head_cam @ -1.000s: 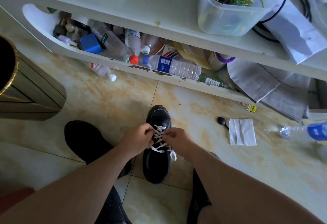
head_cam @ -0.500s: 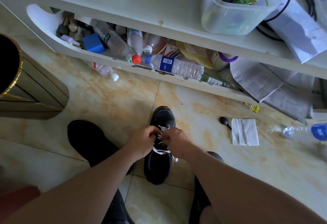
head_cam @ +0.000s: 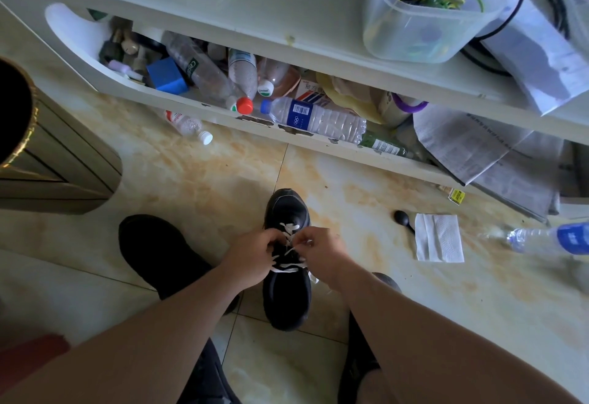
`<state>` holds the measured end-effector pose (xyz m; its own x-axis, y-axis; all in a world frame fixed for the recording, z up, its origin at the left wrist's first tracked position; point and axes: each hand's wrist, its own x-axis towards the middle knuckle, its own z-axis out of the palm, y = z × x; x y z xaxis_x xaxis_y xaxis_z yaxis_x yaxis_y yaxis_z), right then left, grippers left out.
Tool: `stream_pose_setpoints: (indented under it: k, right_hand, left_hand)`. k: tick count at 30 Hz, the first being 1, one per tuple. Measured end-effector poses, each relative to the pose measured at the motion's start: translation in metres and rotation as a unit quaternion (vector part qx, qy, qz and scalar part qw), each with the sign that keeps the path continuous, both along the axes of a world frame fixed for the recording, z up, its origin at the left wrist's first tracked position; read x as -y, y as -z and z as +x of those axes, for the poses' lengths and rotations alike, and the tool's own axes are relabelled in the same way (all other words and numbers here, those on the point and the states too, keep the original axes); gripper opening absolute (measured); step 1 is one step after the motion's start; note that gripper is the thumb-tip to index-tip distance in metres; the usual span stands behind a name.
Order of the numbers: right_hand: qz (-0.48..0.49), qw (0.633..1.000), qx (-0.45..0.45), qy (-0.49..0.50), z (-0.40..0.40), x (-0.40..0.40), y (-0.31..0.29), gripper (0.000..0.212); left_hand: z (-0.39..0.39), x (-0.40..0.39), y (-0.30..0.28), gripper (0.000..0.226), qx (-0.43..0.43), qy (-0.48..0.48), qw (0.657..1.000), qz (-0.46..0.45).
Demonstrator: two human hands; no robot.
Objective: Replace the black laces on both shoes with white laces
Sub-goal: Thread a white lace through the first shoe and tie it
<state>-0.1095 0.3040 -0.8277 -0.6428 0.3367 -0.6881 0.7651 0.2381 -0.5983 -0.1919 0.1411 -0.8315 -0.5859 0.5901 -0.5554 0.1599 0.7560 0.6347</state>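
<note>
Lacing the near shoe in white

I see both hands' fingers (head_cam: 276, 239) pinching white lace (head_cam: 286, 268) over the shoe (head_cam: 288, 295), toe pointing far.

Glossy marbled floor tiles (head_cam: 197, 177) in cream and orange are reflecting soft daylight. A white low table (head_cam: 287, 5) is running across the top, its lower shelf (head_cam: 197, 110) chipping along the front edge. A gold-rimmed bin (head_cam: 57, 154) is standing at left.

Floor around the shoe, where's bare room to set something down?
Bare tile lies between the bin, the black shoe and the shelf. Right of the shoe is crowded: spoon, napkin, fallen bottle.
</note>
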Motion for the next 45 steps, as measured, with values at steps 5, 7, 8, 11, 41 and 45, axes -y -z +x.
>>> stream_pose_setpoints:
  k: [5, 7, 8, 11, 41, 45]
  right_hand:
    - [-0.005, 0.999, 0.031, -0.029, 0.003, 0.000, -0.001, 0.024]
    - [-0.005, 0.998, 0.041, -0.041, 0.004, -0.002, -0.002, 0.029]
    - [-0.005, 0.998, 0.043, -0.050, 0.002, -0.003, -0.002, 0.031]
    - [-0.012, 0.993, 0.044, -0.110, -0.004, -0.007, -0.007, 0.023]
    - [-0.075, 0.987, 0.041, 0.134, 0.016, -0.004, 0.012, 0.016]
    - [-0.116, 0.983, 0.062, 0.125, 0.016, -0.004, 0.009, 0.026]
  left_hand:
    - [0.000, 0.003, 0.003, 0.039, -0.031, 0.067, 0.997, -0.020]
    - [0.002, 0.003, 0.006, 0.038, -0.043, 0.075, 0.996, -0.024]
    - [0.002, 0.003, 0.007, 0.035, -0.039, 0.063, 0.997, -0.026]
    - [0.000, 0.002, 0.008, 0.025, -0.032, 0.038, 0.998, -0.041]
    - [0.006, 0.004, 0.012, 0.032, 0.047, -0.015, 0.999, 0.001]
    - [0.000, 0.001, 0.012, 0.028, -0.064, 0.102, 0.993, -0.012]
